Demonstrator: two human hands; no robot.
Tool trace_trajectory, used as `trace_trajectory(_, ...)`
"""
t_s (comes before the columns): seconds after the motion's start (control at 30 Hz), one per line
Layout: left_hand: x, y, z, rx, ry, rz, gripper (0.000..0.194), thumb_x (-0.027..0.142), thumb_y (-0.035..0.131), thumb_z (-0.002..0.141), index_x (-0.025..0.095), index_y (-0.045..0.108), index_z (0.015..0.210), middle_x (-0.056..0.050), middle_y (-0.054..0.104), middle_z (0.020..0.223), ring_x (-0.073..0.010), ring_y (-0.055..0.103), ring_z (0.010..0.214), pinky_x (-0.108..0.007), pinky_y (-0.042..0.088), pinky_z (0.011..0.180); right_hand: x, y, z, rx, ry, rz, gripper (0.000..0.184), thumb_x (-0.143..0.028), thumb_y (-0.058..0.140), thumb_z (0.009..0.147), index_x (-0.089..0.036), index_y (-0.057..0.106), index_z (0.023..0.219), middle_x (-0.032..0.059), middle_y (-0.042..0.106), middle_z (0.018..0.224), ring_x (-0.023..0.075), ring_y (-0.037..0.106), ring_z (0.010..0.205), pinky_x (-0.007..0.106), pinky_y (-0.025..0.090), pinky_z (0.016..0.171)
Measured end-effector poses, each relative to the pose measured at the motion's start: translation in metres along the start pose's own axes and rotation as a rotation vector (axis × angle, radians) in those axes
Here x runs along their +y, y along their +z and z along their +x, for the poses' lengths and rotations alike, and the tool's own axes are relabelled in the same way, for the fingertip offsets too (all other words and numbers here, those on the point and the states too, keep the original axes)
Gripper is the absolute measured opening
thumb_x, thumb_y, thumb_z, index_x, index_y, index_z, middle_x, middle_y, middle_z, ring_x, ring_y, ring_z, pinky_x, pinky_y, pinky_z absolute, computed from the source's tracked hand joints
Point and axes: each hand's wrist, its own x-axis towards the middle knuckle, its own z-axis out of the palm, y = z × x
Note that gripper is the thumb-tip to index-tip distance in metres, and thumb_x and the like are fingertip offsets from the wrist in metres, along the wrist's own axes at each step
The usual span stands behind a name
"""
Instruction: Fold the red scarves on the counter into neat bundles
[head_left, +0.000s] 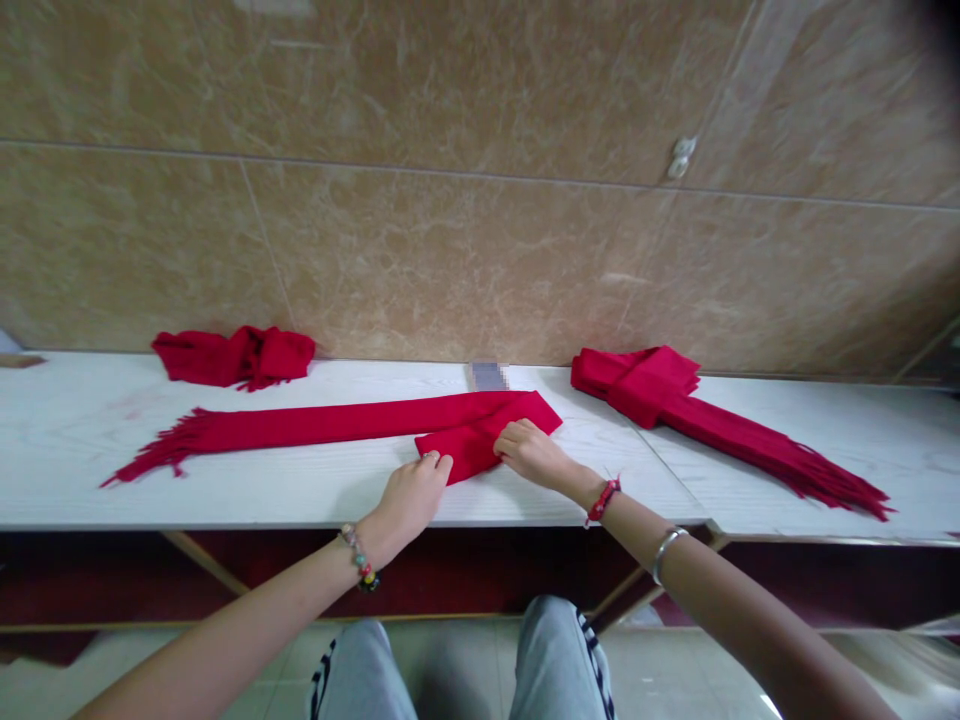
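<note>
A long red scarf (322,424) with a fringed end at the left lies across the white table, and its right part is folded back over itself at a slant. My left hand (415,497) is closed on the near left edge of the folded part. A little to the right, my right hand (534,456) pinches the lower edge of the same fold. The fingertips of both hands are partly hidden against the cloth.
Another red scarf (630,385), folded with its fringed tail stretched right, lies at the right. A bunched red scarf (232,357) rests by the tiled wall (420,260) at the left. Behind the fold is a small blurred card (490,376). The white table (247,500) has open shelves below.
</note>
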Motion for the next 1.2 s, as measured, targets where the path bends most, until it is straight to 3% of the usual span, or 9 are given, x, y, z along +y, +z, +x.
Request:
trace_trajectory(0.23, -0.020, -0.005, 0.000, -0.019, 0.345, -0.036, 0.021, 0.006, 0.040, 0.083, 0.015, 0.052, 0.098, -0.007, 0.056, 0.093, -0.0168, 0.056, 0.081, -0.027, 0.046, 0.071, -0.011, 0.001, 0.002, 0.034, -0.101, 0.198, 0.024, -0.021, 0.054, 0.082, -0.017, 0.060, 0.105, 0.0078, 0.060, 0.107, 0.0175, 0.054, 0.095, 0.029, 0.043, 0.080)
trace_trajectory(0.4, -0.017, -0.005, 0.004, 0.090, 0.282, -0.155, 0.018, 0.004, 0.039, 0.082, 0.013, 0.053, 0.088, -0.007, 0.055, 0.089, -0.0167, 0.053, 0.082, -0.028, 0.043, 0.078, -0.023, 0.007, 0.013, 0.057, -0.107, -0.015, 0.015, -0.014, 0.048, 0.084, -0.015, 0.062, 0.079, 0.0052, 0.061, 0.076, 0.0165, 0.054, 0.071, 0.029, 0.042, 0.066)
trace_trajectory(0.53, -0.006, 0.002, 0.001, 0.071, 0.198, -0.160, 0.022, 0.000, 0.036, 0.079, 0.013, 0.052, 0.086, -0.007, 0.056, 0.089, -0.0173, 0.053, 0.082, -0.029, 0.043, 0.078, -0.028, 0.004, 0.014, 0.066, -0.071, -0.058, 0.017, -0.013, 0.046, 0.085, -0.014, 0.058, 0.073, 0.0053, 0.058, 0.072, 0.0154, 0.050, 0.067, 0.027, 0.040, 0.063)
trace_trajectory(0.63, -0.005, -0.002, -0.004, -0.013, 0.256, -0.163, 0.020, 0.001, 0.039, 0.079, 0.013, 0.054, 0.086, -0.007, 0.058, 0.088, -0.0172, 0.054, 0.082, -0.028, 0.042, 0.076, -0.026, 0.002, 0.008, 0.019, -0.102, 0.023, 0.014, -0.014, 0.048, 0.085, -0.014, 0.059, 0.077, 0.0055, 0.059, 0.076, 0.0155, 0.052, 0.071, 0.027, 0.041, 0.065)
trace_trajectory(0.77, -0.018, -0.029, -0.001, -0.198, 0.422, -0.300, 0.011, 0.012, 0.051, 0.080, 0.016, 0.060, 0.083, -0.001, 0.060, 0.076, -0.0137, 0.055, 0.073, -0.022, 0.041, 0.069, -0.013, -0.003, 0.003, -0.002, -0.109, 0.250, 0.012, -0.024, 0.055, 0.082, -0.016, 0.064, 0.083, 0.0065, 0.061, 0.088, 0.0160, 0.055, 0.082, 0.027, 0.044, 0.075)
trace_trajectory(0.87, -0.029, -0.038, 0.012, -0.152, 0.466, -0.407, 0.016, 0.021, 0.047, 0.085, 0.018, 0.062, 0.090, 0.000, 0.062, 0.081, -0.0126, 0.056, 0.078, -0.021, 0.040, 0.075, -0.005, -0.005, 0.007, 0.036, -0.062, 0.363, 0.019, -0.029, 0.052, 0.084, -0.016, 0.066, 0.085, 0.0080, 0.062, 0.095, 0.0166, 0.056, 0.089, 0.029, 0.045, 0.082)
trace_trajectory(1.0, -0.039, -0.011, 0.026, 0.049, 0.286, -0.321, 0.034, 0.032, 0.039, 0.089, 0.017, 0.051, 0.118, -0.008, 0.049, 0.124, -0.0179, 0.044, 0.114, -0.029, 0.030, 0.097, -0.003, 0.008, 0.014, 0.062, 0.136, 0.285, 0.036, -0.034, 0.043, 0.088, -0.015, 0.055, 0.116, 0.0145, 0.052, 0.122, 0.0227, 0.044, 0.116, 0.041, 0.037, 0.095)
trace_trajectory(1.1, -0.042, 0.015, 0.025, -0.071, 0.257, -0.252, 0.050, 0.041, 0.034, 0.090, 0.017, 0.032, 0.134, -0.010, 0.028, 0.142, -0.0202, 0.021, 0.131, -0.034, 0.020, 0.104, -0.007, 0.020, 0.011, -0.100, 0.148, 0.200, 0.050, -0.041, 0.037, 0.090, -0.016, 0.037, 0.132, 0.0152, 0.036, 0.138, 0.0273, 0.028, 0.128, 0.053, 0.028, 0.099)
trace_trajectory(1.2, -0.039, 0.021, 0.017, -0.180, 0.226, -0.255, 0.062, 0.049, 0.032, 0.088, 0.015, 0.020, 0.139, -0.013, 0.016, 0.146, -0.0218, 0.012, 0.134, -0.037, 0.016, 0.105, -0.010, 0.024, 0.006, -0.184, 0.117, 0.186, 0.052, -0.043, 0.028, 0.092, -0.015, 0.030, 0.136, 0.0140, 0.029, 0.142, 0.0271, 0.022, 0.131, 0.054, 0.024, 0.101)
